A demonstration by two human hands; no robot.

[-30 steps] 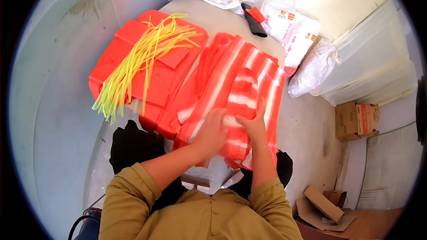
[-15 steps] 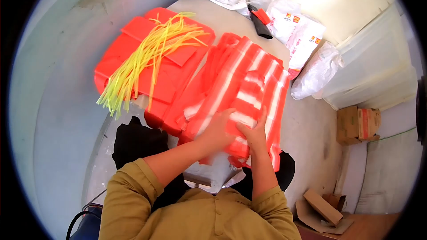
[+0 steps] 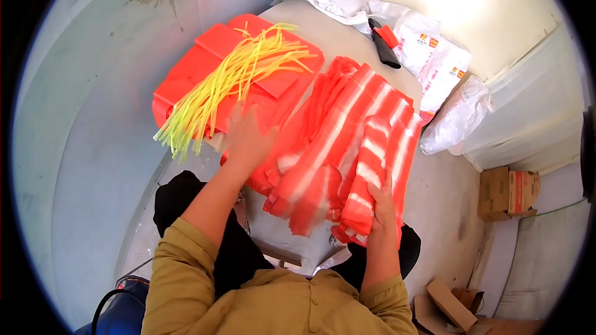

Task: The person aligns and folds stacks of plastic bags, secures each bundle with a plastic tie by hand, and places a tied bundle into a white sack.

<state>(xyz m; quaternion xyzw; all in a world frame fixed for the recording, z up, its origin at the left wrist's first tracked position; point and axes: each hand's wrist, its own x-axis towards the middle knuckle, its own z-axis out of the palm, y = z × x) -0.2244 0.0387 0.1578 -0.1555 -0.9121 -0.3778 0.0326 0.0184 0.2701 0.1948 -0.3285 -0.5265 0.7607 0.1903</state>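
My right hand grips the near end of a narrow folded bundle of orange-red and white striped plastic, thumb pointing up along its side. This bundle lies on a stack of the same striped plastic, whose loose ends hang toward my lap. My left hand, blurred by motion, is off the stack with fingers apart and nothing visible in them. It hovers beside a bunch of thin yellow-green strips, which lies across a pile of plain orange-red folded plastic.
White printed sacks line the far edge of the table. A black object with a red band lies near them. Cardboard boxes stand on the right, with flattened cardboard lower down.
My left hand has left the striped bundle and moved left toward the yellow strips. My right hand stays on the bundle's near end. The view has shifted slightly.
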